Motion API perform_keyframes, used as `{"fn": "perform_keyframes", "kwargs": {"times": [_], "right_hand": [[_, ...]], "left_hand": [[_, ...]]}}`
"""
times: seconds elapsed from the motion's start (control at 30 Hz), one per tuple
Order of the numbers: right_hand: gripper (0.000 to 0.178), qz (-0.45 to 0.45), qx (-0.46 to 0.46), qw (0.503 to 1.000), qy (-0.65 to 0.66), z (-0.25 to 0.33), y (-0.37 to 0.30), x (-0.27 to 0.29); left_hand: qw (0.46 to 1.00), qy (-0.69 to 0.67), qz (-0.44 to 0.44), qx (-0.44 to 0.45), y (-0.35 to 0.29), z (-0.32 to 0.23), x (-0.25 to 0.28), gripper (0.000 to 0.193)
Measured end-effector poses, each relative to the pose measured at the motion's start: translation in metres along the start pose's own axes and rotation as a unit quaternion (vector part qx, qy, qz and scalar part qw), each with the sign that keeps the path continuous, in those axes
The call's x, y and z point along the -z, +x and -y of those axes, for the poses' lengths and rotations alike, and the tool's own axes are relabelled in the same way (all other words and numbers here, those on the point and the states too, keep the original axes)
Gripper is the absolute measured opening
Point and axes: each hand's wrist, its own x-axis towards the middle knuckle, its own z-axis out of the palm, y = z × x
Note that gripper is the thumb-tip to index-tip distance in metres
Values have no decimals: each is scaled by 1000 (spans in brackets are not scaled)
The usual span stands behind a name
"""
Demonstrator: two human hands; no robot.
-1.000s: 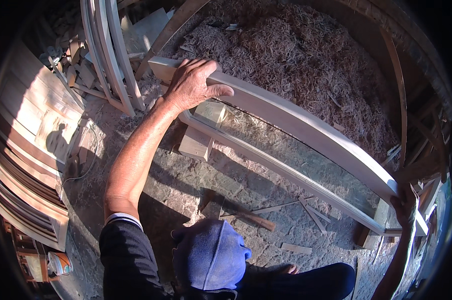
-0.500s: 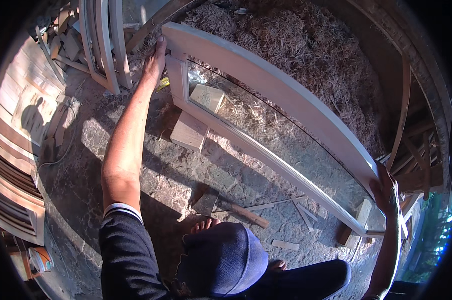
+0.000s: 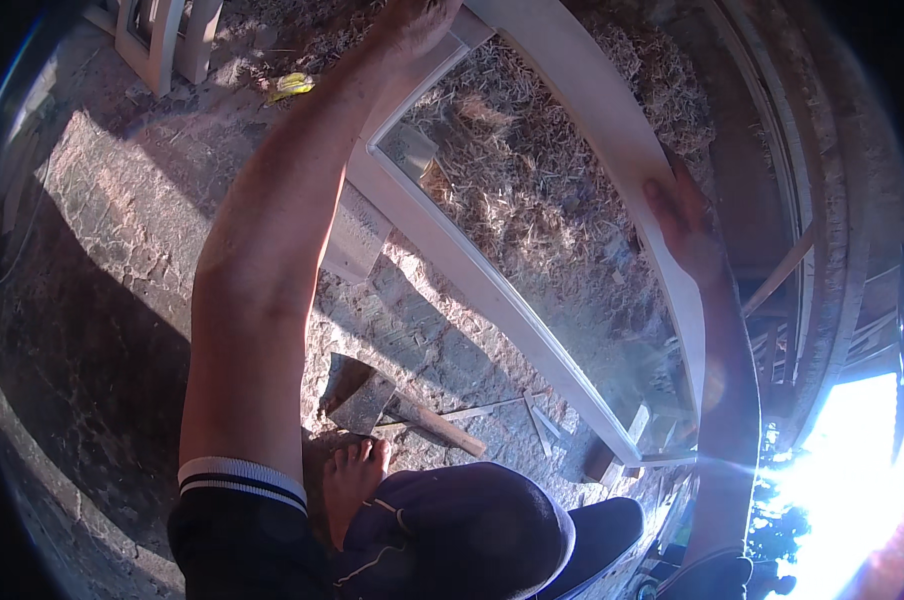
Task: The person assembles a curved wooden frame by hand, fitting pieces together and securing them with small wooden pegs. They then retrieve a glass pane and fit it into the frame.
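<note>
A pale wooden window frame (image 3: 497, 313) with one curved side and a glass pane (image 3: 562, 270) lies slanting before me, propped off the ground. My left hand (image 3: 422, 22) is closed on its far corner; the picture's top edge cuts off part of the fingers. On the curved rail, my right hand (image 3: 684, 215) grips the outer edge, with its fingers partly in shadow. A wooden block (image 3: 350, 238) is under the frame's left part, and another block (image 3: 602, 464) is by its near right end.
A mallet-like tool (image 3: 437, 424) with a wooden handle lies by my bare foot (image 3: 352, 480). Thin wood strips (image 3: 539, 425) are scattered beside it. Shavings (image 3: 492, 170) heap up beyond the frame. Other wooden frames (image 3: 152, 45) stand at the far left. Strong sunlight glares at the right.
My right hand has moved from the near right end farther up the curved rail. The view has shifted closer, so my left hand and the far corner now sit at the top edge.
</note>
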Motion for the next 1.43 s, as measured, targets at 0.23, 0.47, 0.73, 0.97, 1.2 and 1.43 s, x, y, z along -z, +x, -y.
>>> {"fn": "perform_keyframes", "kwargs": {"times": [0.23, 0.47, 0.73, 0.97, 1.2, 1.43], "right_hand": [[60, 6, -119, 990, -81, -6, 13, -1], [57, -29, -44, 998, -45, -37, 17, -8], [29, -56, -6, 998, 36, -53, 8, -7], [54, -25, -22, 999, -19, -41, 5, -10], [56, -39, -38, 992, -112, 30, -9, -19], [57, -67, -9, 988, -140, 42, -16, -20]], "left_hand": [[998, -34, 57, 23, -2, -20, 1, 70], [998, -32, 48, -5, -17, -31, 6, 63], [999, -9, 44, 22, -18, -32, 9, 65], [998, -2, 23, 64, -20, -29, 8, 72], [992, -119, -18, 39, -31, -17, 26, 61], [929, 207, -22, -306, 42, -109, 71, 54]]}}
